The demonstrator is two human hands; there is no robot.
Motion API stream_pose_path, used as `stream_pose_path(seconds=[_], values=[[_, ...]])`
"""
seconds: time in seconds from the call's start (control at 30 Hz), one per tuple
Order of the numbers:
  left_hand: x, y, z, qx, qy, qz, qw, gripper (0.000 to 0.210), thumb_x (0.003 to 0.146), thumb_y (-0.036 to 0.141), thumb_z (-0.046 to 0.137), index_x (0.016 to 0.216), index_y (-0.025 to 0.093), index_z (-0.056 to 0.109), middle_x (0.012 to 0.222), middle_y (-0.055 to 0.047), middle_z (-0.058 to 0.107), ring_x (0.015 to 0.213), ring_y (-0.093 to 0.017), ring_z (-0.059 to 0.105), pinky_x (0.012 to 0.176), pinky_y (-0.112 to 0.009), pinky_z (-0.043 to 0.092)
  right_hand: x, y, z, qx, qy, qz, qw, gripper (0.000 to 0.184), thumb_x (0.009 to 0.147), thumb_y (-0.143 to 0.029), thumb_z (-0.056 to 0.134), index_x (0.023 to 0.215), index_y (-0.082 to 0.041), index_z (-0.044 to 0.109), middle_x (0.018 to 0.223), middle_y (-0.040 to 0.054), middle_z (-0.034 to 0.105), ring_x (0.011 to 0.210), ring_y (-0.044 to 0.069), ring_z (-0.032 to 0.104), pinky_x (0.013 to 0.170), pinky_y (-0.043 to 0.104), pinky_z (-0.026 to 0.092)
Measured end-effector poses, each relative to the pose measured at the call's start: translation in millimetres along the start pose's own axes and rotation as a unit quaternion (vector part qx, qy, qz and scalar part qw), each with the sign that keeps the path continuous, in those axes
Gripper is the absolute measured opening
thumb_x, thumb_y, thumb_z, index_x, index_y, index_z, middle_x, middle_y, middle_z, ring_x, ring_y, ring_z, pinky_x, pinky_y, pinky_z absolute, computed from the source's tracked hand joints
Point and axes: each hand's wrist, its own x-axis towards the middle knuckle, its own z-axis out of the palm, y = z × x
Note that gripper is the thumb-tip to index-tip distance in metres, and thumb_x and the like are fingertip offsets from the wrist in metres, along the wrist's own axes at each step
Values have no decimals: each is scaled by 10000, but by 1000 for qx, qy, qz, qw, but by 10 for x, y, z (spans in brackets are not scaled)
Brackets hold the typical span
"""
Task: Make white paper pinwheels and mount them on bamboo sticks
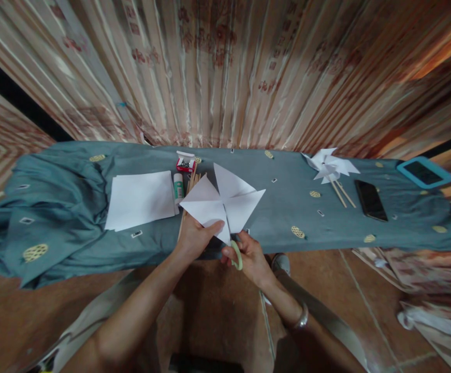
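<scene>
white paper (pixel 225 202), green scissors (pixel 237 255), no legible writing

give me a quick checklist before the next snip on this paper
1. Left hand grips the cut paper at its lower edge: ok.
2. Right hand has fingers through the green scissors: ok.
3. Blades on the cut line: cannot tell, they are hidden behind the paper.
4. Left fingertips clear of the blades: cannot tell.
5. Spare sheets lie flat on the cloth, apart from the cutting: ok.
6. Glue stick and wooden sticks lie close behind the paper: ok.
</scene>
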Motion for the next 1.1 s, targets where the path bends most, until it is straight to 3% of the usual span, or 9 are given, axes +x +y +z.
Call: stream_pose_path(seconds=[0.3, 0.5, 0.63, 0.73, 0.9, 1.0, 1.1], values=[[42, 92, 10, -81, 20, -37, 996, 378, 514, 261, 760, 864, 144, 678, 832, -49, 729, 744, -212, 659, 704, -329, 533, -45, 77, -23, -8, -72, -20, 997, 708, 658, -566, 743, 1202, -207, 465, 611, -49, 611, 522, 113, 571, 490, 221, 448], [138, 176, -94, -132, 74, -51, 987, 365, 506, 308, 799, 805, 133, 686, 837, -74, 736, 752, -220, 660, 734, -341, 531, -95, 106, -75, -38, -111, 3, 993, 480, 698, -561, 711, 942, -164, 596, 589, -25, 619, 509, 99, 552, 493, 216, 434], [186, 205, -154, -185, 101, -47, 976, 366, 508, 305, 815, 805, 132, 691, 891, -83, 738, 810, -227, 669, 792, -344, 525, -154, 112, -119, -62, -115, 4, 991, 387, 716, -491, 725, 893, -164, 616, 585, -28, 620, 517, 98, 550, 502, 210, 430], [207, 218, -181, -219, 116, -51, 968, 418, 483, 313, 832, 821, 111, 692, 879, -97, 738, 837, -244, 676, 811, -360, 523, -207, 157, -129, -115, -89, -27, 989, 326, 726, -431, 733, 917, -186, 633, 633, -21, 640, 552, 113, 569, 539, 227, 442], [171, 216, -143, -232, 104, -60, 965, 455, 470, 334, 842, 837, 115, 685, 860, -93, 736, 833, -239, 677, 795, -355, 523, -246, 136, -139, -202, 21, -127, 971, 305, 751, -352, 719, 1021, -243, 625, 764, -2, 684, 715, 174, 637, 713, 294, 485], [98, 177, -44, -227, 66, -75, 969, 426, 499, 315, 825, 851, 127, 675, 882, -84, 733, 801, -220, 672, 768, -348, 524, -194, 40, -147, -172, 82, -150, 970, 320, 765, -369, 702, 1041, -241, 605, 825, 15, 696, 764, 178, 632, 762, 309, 482], [33, 114, 70, -210, 43, -74, 974, 432, 527, 287, 805, 909, 139, 668, 916, -80, 730, 802, -212, 669, 753, -339, 523, -90, -54, -136, -82, 109, -134, 982, 351, 737, -423, 709, 1004, -219, 608, 782, 13, 682, 703, 157, 608, 688, 292, 488]])
